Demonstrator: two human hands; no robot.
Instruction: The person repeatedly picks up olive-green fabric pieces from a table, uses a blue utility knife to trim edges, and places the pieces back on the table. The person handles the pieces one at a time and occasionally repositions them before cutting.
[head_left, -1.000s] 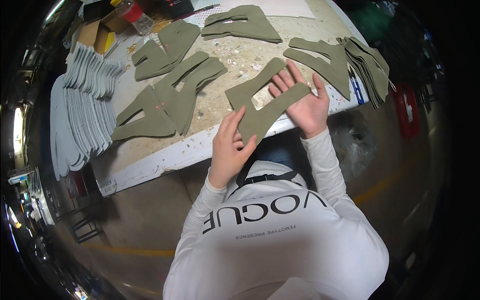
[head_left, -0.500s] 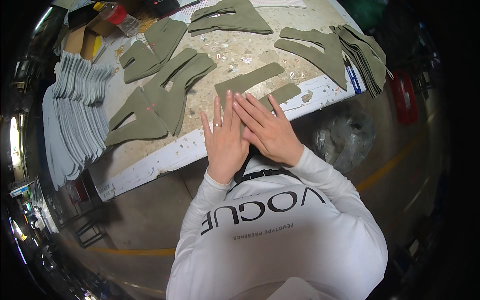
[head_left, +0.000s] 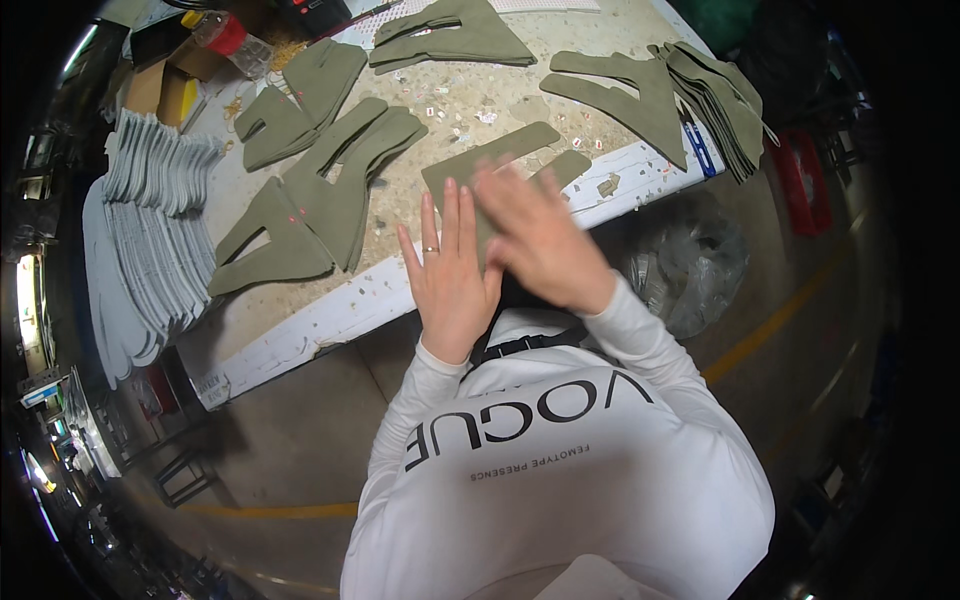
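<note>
Flat on an olive-green cut fabric piece (head_left: 495, 151) at the table's near edge lies my left hand (head_left: 450, 272), fingers stretched out and a ring on one of them. My right hand (head_left: 545, 240) is just beside it, over the same piece; it is blurred by motion, but its fingers look extended with nothing in them. The piece has two strips pointing away to the right, and my hands cover its near part. To the left lie overlapping olive-green fabric pieces (head_left: 335, 205), and more green pieces (head_left: 455, 40) lie farther back.
A tall stack of pale grey pieces (head_left: 150, 240) stands at the table's left end. On the right are a stack of green pieces (head_left: 715, 105) and blue-handled snips (head_left: 695, 140). A bottle (head_left: 235, 45) lies back left. Below the edge hangs clear plastic (head_left: 690, 270), near a red crate (head_left: 800, 180).
My right hand has lifted and shifted slightly right, off my left hand's fingers, and is now blurred. My left hand stays nearly in place. The view has shifted a little.
</note>
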